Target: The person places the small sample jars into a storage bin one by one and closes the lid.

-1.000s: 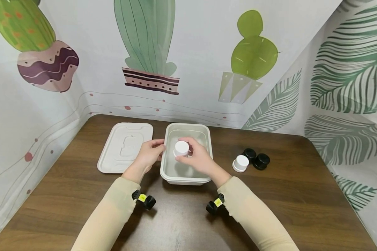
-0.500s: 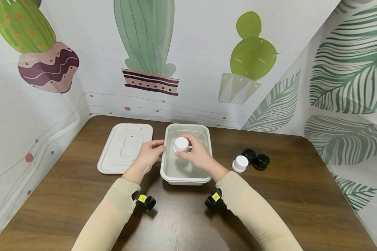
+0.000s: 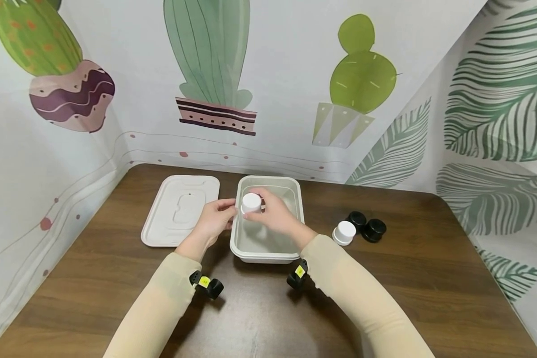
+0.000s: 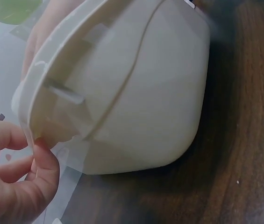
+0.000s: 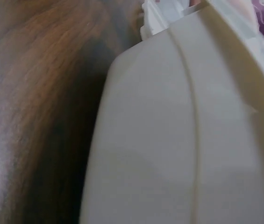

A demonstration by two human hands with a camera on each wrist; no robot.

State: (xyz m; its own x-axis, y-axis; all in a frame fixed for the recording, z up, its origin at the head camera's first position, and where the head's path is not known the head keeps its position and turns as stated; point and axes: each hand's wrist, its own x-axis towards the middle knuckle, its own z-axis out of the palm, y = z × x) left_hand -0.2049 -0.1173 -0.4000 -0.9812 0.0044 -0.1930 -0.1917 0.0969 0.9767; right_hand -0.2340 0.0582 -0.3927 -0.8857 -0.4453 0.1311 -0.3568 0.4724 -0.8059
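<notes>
Brown tabletop (image 3: 411,288), right grip (image 3: 275,214) holding white cap (image 3: 251,202), left grip (image 3: 212,220) pinching tub (image 3: 265,256).

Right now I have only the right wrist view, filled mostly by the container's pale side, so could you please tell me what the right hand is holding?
Observer: In the head view, the right hand holds a white cap over the inside of the container.
Operator: Thank you; is anything steadying the container?
Observer: Yes, the left hand pinches its rim on the left side, as the left wrist view shows.
Operator: And are there any more caps about?
Observer: A second white cap and two black caps sit on the table, to the right of the container.
</notes>
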